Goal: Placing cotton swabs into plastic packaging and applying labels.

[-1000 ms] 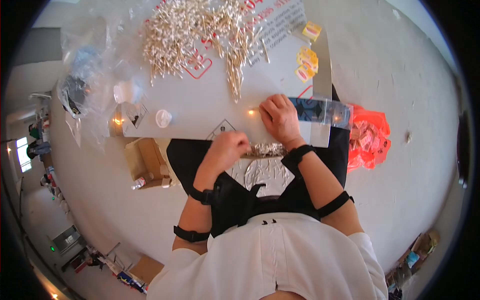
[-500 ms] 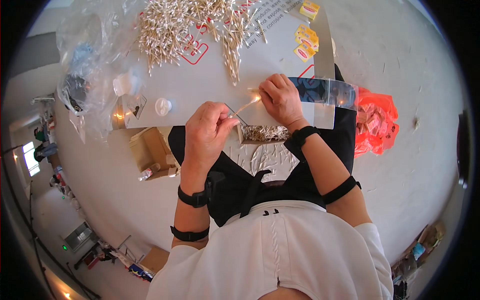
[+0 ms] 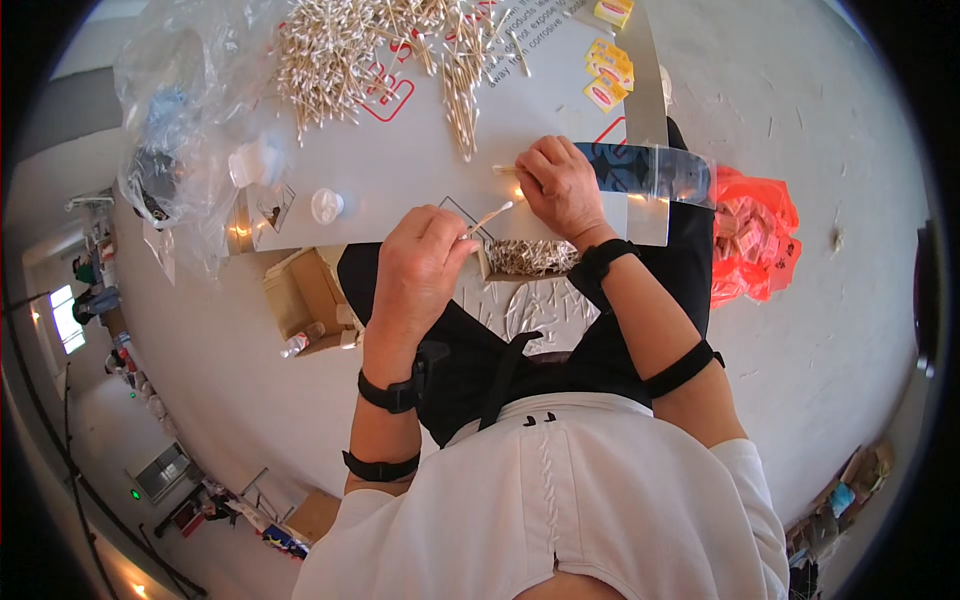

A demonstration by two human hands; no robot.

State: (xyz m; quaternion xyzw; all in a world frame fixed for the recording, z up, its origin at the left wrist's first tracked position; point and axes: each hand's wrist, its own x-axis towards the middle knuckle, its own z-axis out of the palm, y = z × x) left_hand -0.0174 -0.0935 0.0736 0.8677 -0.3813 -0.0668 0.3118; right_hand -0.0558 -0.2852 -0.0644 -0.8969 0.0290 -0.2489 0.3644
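My left hand [image 3: 420,262] is closed in a pinch on a cotton swab [image 3: 488,216], whose white tip points up and right toward the other hand. Fingertips pressed together, my right hand [image 3: 560,188] grips a thin pale cotton swab [image 3: 505,170] that pokes out on its left side; the rest is hidden in the fingers. Both hands are over the near part of a grey printed board [image 3: 420,180]. Beyond them lies a large loose pile of cotton swabs [image 3: 330,70], with a narrower bunch [image 3: 460,115] reaching toward me.
A small white round container [image 3: 327,206] and clear plastic bags [image 3: 190,90] are at left. Yellow packets [image 3: 608,75] lie at far right, near a dark clear-ended strip [image 3: 630,172]. Below the board are a swab-filled box [image 3: 530,258], a cardboard box [image 3: 300,300] and a red bag [image 3: 755,240].
The left hand's swab tip has drawn slightly away from my right hand and shows more plainly. Both hands keep their pinch, and the whole view has shifted a little.
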